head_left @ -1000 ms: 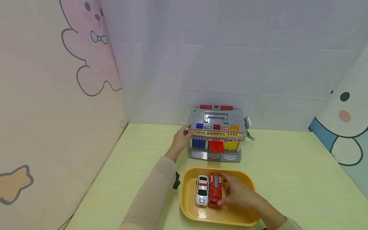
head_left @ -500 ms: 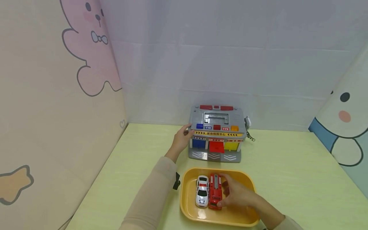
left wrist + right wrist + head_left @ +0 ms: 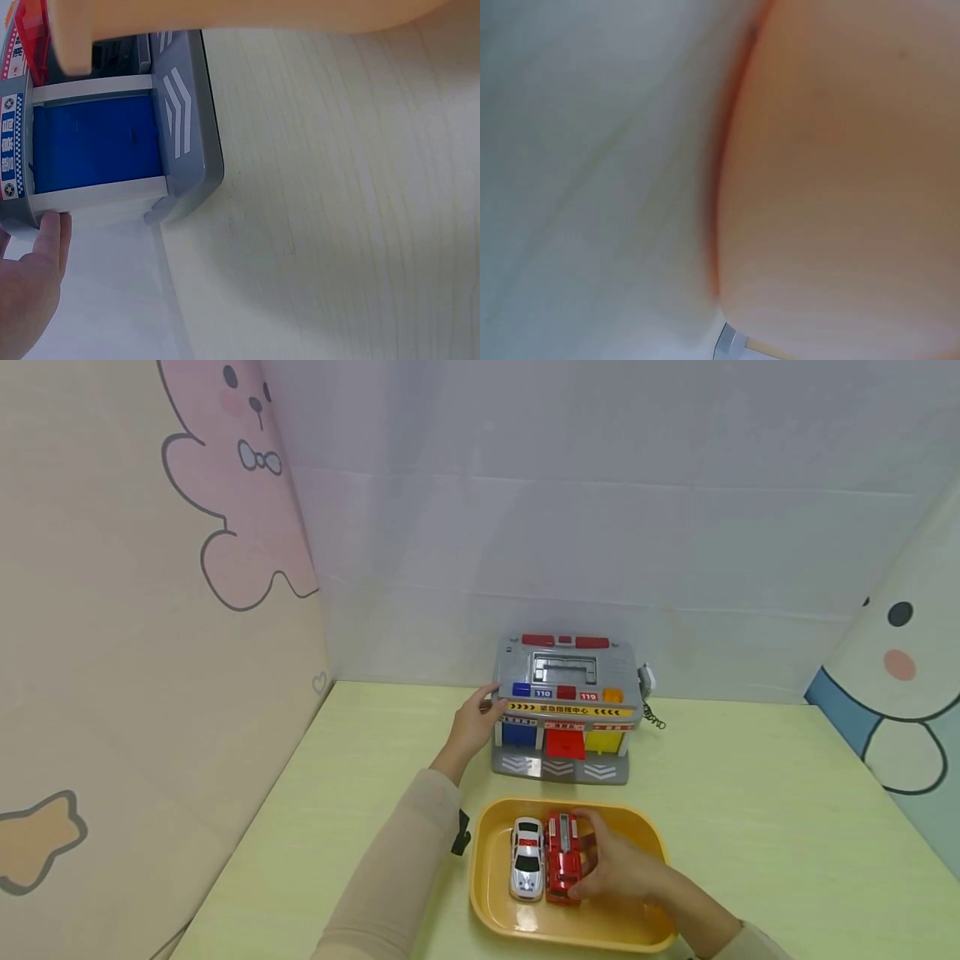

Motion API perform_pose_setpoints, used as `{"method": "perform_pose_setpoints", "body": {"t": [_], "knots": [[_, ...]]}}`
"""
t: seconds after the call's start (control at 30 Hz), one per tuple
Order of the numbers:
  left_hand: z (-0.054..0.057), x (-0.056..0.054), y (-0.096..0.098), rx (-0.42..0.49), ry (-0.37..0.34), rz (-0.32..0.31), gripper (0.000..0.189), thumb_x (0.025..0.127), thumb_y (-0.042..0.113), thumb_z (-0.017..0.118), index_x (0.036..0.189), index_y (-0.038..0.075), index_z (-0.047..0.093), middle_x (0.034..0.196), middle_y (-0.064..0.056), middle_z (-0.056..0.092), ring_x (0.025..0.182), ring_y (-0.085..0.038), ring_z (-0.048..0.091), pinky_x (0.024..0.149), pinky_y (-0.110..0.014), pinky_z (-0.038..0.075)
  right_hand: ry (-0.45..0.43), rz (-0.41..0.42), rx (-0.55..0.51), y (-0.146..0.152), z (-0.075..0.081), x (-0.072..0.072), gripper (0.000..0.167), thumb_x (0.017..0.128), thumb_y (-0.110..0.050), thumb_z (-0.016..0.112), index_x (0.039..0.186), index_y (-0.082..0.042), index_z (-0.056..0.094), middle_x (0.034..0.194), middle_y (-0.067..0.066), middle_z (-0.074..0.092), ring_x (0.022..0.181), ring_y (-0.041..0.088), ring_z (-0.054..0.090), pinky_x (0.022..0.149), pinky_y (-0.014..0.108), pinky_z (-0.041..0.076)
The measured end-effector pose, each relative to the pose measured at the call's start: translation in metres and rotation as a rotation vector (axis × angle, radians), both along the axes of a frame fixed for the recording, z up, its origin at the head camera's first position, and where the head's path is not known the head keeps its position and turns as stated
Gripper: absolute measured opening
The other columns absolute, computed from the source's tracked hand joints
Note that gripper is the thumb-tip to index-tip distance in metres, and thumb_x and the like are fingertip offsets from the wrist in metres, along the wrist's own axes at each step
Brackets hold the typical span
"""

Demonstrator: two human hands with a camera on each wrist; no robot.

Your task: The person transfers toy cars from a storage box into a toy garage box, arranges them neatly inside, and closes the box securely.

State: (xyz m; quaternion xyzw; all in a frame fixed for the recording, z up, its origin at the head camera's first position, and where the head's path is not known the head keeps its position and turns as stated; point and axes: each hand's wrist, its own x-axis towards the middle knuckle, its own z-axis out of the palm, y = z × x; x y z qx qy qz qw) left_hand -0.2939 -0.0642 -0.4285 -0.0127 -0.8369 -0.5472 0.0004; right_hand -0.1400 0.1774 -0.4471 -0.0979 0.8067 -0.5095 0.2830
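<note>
A red plastic toy truck (image 3: 564, 858) is held by the right hand (image 3: 621, 865) in a yellow oblong tray (image 3: 495, 877), while a grey toy station (image 3: 564, 710) is touched by the left hand (image 3: 472, 727), fingers extended

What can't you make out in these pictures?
Head: floor of the yellow tray beneath the right hand, covered by it; lettering above the yellow door, too small.
Left wrist: part of the left hand, cut off by the left edge.
Right wrist: toy fire truck unseen; blurred skin fills the right side.
</note>
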Motion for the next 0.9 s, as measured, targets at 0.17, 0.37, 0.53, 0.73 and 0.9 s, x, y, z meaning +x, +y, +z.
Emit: {"method": "perform_pose_setpoints", "body": {"t": [0.17, 0.37, 0.53, 0.73, 0.9], "knots": [[-0.0009, -0.0004, -0.0001, -0.002, 0.000, -0.005, 0.046, 0.100, 0.032, 0.056, 0.144, 0.021, 0.048, 0.134, -0.017, 0.055, 0.123, -0.031, 0.052, 0.098, -0.046, 0.046, -0.037, -0.011, -0.037, 0.0015, -0.0022, -0.0004, 0.103, 0.068, 0.000, 0.087, 0.146, -0.005, 0.019, 0.108, 0.017, 0.051, 0.090, 0.028, 0.054, 0.081, 0.042, 0.054], [-0.0016, -0.0008, 0.0001, -0.005, 0.003, -0.007, 0.046, 0.100, 0.033, 0.056, 0.144, 0.021, 0.049, 0.135, -0.018, 0.055, 0.124, -0.031, 0.052, 0.099, -0.046, 0.046, -0.038, -0.020, -0.033, 0.0025, -0.0053, -0.0014, 0.104, 0.067, -0.001, 0.087, 0.146, -0.007, 0.020, 0.107, 0.016, 0.049, 0.090, 0.028, 0.052, 0.077, 0.038, 0.052], [-0.0020, -0.0001, 0.0003, -0.008, -0.002, -0.006, 0.046, 0.100, 0.033, 0.056, 0.144, 0.022, 0.048, 0.135, -0.018, 0.054, 0.124, -0.031, 0.051, 0.099, -0.046, 0.045, -0.028, -0.009, -0.031, 0.0030, -0.0042, -0.0006, 0.104, 0.067, -0.002, 0.088, 0.146, -0.005, 0.020, 0.106, 0.016, 0.050, 0.089, 0.028, 0.053, 0.076, 0.037, 0.051], [-0.0021, 0.0002, 0.0002, -0.007, -0.004, 0.002, 0.046, 0.100, 0.033, 0.056, 0.144, 0.022, 0.049, 0.135, -0.018, 0.054, 0.124, -0.031, 0.051, 0.099, -0.046, 0.045, -0.025, -0.012, -0.005, 0.0023, 0.0000, 0.0011, 0.104, 0.067, -0.003, 0.088, 0.147, -0.005, 0.021, 0.106, 0.015, 0.050, 0.089, 0.027, 0.053, 0.077, 0.038, 0.051], [-0.0023, -0.0001, 0.0002, -0.003, -0.003, -0.002, 0.045, 0.101, 0.033, 0.056, 0.144, 0.022, 0.049, 0.135, -0.017, 0.055, 0.123, -0.031, 0.052, 0.099, -0.046, 0.046, -0.024, -0.011, 0.013, 0.0024, 0.0025, 0.0017, 0.102, 0.069, -0.002, 0.087, 0.147, -0.006, 0.022, 0.106, 0.015, 0.050, 0.089, 0.026, 0.053, 0.077, 0.040, 0.051]]}}
